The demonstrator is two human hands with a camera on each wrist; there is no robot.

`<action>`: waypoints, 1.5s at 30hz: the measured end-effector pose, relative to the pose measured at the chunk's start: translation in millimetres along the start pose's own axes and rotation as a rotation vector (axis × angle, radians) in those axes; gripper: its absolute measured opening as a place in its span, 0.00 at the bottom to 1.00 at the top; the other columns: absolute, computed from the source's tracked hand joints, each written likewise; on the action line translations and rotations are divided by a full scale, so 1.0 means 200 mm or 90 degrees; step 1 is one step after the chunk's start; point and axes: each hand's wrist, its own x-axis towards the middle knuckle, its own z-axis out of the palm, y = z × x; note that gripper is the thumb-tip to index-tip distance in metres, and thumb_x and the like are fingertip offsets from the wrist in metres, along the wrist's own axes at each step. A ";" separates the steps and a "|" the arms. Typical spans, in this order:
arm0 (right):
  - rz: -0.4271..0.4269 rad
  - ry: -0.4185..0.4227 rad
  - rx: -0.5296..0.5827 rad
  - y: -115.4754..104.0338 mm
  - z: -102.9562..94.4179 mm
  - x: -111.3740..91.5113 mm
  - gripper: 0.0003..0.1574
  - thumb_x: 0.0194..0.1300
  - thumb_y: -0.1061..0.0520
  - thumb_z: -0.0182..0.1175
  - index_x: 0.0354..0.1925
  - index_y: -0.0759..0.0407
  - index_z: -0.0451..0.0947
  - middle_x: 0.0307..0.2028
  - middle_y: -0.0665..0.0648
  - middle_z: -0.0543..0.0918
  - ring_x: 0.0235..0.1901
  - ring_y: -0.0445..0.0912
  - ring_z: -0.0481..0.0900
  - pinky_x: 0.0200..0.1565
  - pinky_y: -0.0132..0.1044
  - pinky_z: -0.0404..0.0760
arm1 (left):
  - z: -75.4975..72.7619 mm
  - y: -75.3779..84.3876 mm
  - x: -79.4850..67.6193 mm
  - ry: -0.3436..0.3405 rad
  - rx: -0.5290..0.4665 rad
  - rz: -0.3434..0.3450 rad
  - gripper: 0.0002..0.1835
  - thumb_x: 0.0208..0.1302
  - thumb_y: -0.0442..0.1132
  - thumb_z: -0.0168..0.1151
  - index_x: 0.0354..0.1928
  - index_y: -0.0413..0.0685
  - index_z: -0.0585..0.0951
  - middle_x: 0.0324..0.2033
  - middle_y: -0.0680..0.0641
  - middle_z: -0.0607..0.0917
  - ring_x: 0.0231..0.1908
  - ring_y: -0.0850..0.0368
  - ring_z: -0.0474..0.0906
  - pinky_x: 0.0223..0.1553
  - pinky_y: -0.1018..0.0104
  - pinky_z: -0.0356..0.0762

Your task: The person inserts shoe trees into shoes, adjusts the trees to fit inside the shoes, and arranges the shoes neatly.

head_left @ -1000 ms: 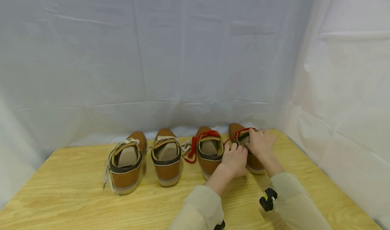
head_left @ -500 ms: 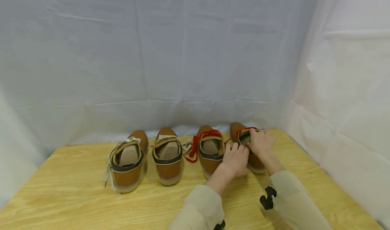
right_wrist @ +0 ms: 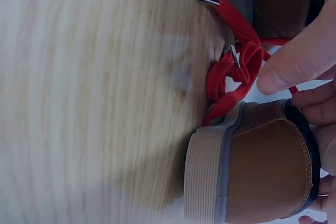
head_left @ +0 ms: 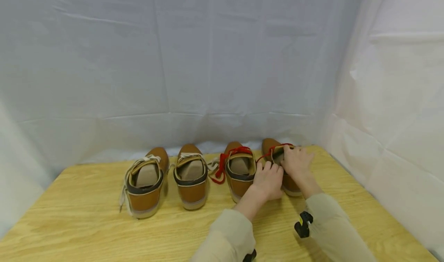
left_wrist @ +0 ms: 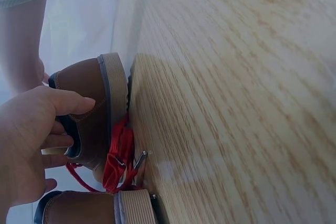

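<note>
My right hand (head_left: 296,163) grips the right side of the rightmost brown shoe (head_left: 291,185), which has a red lace (head_left: 285,144). Its thumb side reaches into the opening and its fingers lie over the side; in the right wrist view fingers (right_wrist: 321,203) show past the dark collar. My left hand (head_left: 268,180) is at the same shoe's left heel side, fingers bent by the collar, thumb (left_wrist: 73,103) in front of the heel. I cannot tell whether the left thumb presses the shoe. A second red-laced shoe (head_left: 237,188) stands just left, its loose red lace (head_left: 218,173) hanging beside it.
Farther left stand two matching brown shoes, the leftmost shoe (head_left: 143,202) and its neighbour (head_left: 192,194), with pale laces. All stand in a row, toes toward the grey cloth backdrop (head_left: 184,61), on a wooden table (head_left: 104,231). A white cloth (head_left: 399,100) hangs at the right.
Both hands stay at the rightmost shoe with almost no movement. The whole head view shifts very slightly.
</note>
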 end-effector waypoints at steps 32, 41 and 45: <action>-0.033 0.077 0.078 0.08 0.07 -0.03 0.24 0.67 0.46 0.53 0.51 0.62 0.75 0.49 0.71 0.73 0.51 0.65 0.66 0.47 0.64 0.61 | 0.00 -0.01 -0.05 -0.055 0.036 0.022 0.36 0.62 0.63 0.50 0.69 0.58 0.59 0.64 0.58 0.63 0.64 0.57 0.55 0.64 0.53 0.49; -0.094 0.109 0.119 0.13 0.03 -0.07 0.27 0.67 0.44 0.52 0.49 0.65 0.76 0.51 0.70 0.74 0.52 0.64 0.68 0.46 0.63 0.64 | -0.07 -0.19 -0.14 -0.044 0.025 0.033 0.36 0.65 0.65 0.42 0.70 0.56 0.58 0.68 0.52 0.59 0.68 0.52 0.49 0.65 0.52 0.45; -0.093 0.081 0.121 0.13 0.00 -0.09 0.32 0.67 0.41 0.51 0.57 0.64 0.71 0.55 0.70 0.71 0.54 0.65 0.66 0.47 0.66 0.62 | -0.12 -0.28 -0.19 -0.047 0.018 0.012 0.37 0.65 0.65 0.39 0.71 0.55 0.56 0.69 0.49 0.57 0.69 0.50 0.47 0.66 0.50 0.43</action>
